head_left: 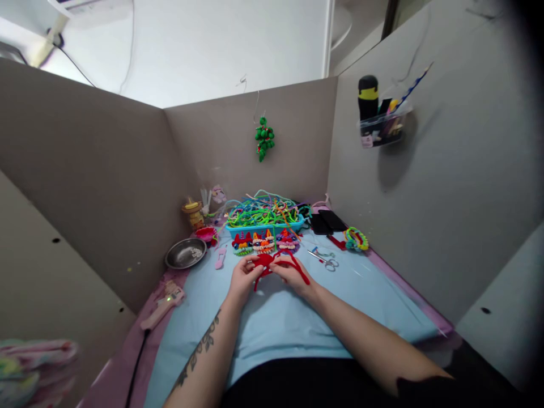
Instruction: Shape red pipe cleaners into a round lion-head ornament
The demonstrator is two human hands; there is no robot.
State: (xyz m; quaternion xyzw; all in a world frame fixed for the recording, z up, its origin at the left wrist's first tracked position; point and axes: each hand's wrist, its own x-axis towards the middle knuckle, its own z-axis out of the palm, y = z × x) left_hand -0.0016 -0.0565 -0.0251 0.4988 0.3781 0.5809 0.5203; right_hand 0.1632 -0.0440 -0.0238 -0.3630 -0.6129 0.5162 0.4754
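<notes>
My left hand [245, 276] pinches the left side of a red pipe cleaner piece [265, 260], fuzzy and bunched into a small flat shape. At its right side the fingers of my right hand [294, 276] are closed on the same red piece. One loose red end passes over the back of my right hand, and another hangs down between the hands. Just beyond them stand several colourful pipe cleaner figures [263, 242] in a row. Scissors [325, 261] lie to the right of my right hand. A small pink tool [220, 257] lies to the left.
A blue basket [238, 231] heaped with pipe cleaners stands at the back. On the left are a metal bowl [186, 253] and a corded pink glue gun [164, 307]. Black phone-like slabs [325, 222] and a colourful coil [356, 239] lie right. Grey panels [250, 164] enclose the table.
</notes>
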